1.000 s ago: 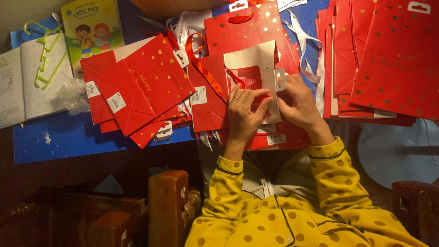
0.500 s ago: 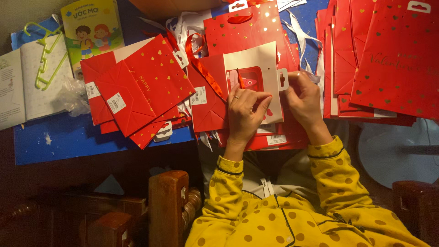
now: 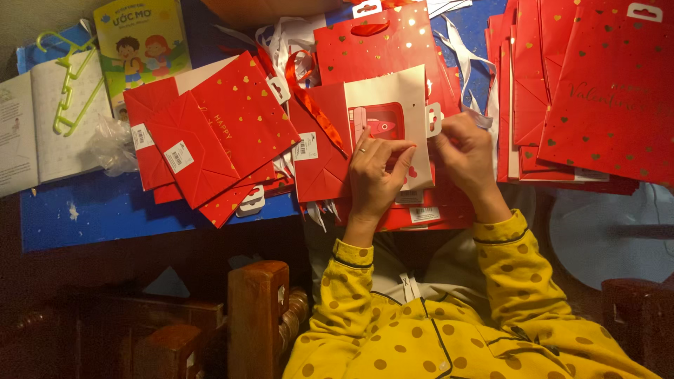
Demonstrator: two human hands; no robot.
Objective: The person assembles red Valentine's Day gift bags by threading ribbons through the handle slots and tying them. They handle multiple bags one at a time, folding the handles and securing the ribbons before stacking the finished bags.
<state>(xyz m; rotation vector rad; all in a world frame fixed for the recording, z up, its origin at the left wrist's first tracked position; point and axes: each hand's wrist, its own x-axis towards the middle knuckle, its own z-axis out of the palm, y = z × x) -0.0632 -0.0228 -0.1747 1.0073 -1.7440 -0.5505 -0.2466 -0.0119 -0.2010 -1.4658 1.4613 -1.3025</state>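
The blue table (image 3: 105, 210) carries nearly everything here, its painted top scuffed and showing bare only at the near left. Across it lie heaps of flat red gift bags with small gold hearts: a big stack (image 3: 597, 91) on the far right, a fanned pile (image 3: 210, 140) on the left with white stickers showing, and more in the middle under the person's hands.

On that middle heap sits the white card sleeve (image 3: 386, 119) with a red window cut in it, and that is where the work is. Half a second back the left hand (image 3: 375, 175) lay lower and more closed over the sleeve; now its fingers are spread flat along the sleeve's near right part, pressing it down, so the grip there is open and pins rather than grasps. The right hand (image 3: 467, 158) has shifted slightly right, to the sleeve's right edge, its fingertips pinched together on the small white hang tab (image 3: 434, 118). To my eye the piece is being steadied with one hand and the tab worked with the other.

Red ribbon (image 3: 312, 105) and white ribbon loop out from between the bags further back. At the far left lie an open book (image 3: 42, 126), a pale green hanger (image 3: 70, 84) on it, and a yellow-green children's book (image 3: 140, 42). Near me, dark wooden furniture (image 3: 256, 316) stands in a dim room.
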